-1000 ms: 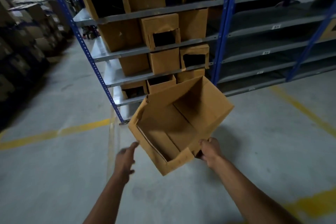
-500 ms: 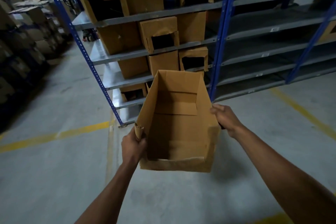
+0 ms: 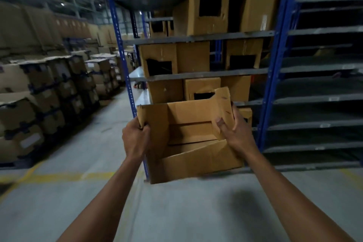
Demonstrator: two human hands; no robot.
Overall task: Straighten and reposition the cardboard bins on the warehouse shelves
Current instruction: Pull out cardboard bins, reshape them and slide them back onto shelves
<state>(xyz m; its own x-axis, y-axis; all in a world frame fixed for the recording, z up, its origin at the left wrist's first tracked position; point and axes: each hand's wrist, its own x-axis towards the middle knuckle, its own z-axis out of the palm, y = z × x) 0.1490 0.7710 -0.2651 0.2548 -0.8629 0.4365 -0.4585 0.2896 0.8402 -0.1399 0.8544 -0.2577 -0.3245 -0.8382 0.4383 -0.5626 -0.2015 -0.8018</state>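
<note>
An open-topped cardboard bin [image 3: 196,161] hangs in the air in front of the shelving, its open side toward me. My left hand [image 3: 135,139] grips its left wall near the top corner. My right hand [image 3: 234,132] holds the right wall, thumb inside and fingers outside. Behind it the grey shelves [image 3: 198,74] on blue uprights [image 3: 125,68] carry several cardboard bins [image 3: 159,61] with cut-out fronts, some set crooked. The held bin hides the lower shelves of that bay.
Stacks of strapped cartons [image 3: 49,88] line the left side of the aisle. To the right, another bay of grey shelves [image 3: 322,102] stands bare. Yellow floor lines [image 3: 64,177] cross the concrete floor in front of me.
My left hand took hold of the bin's left wall and my right shifted to the right wall. The bin turned and rose, and my view lifted toward the shelves.
</note>
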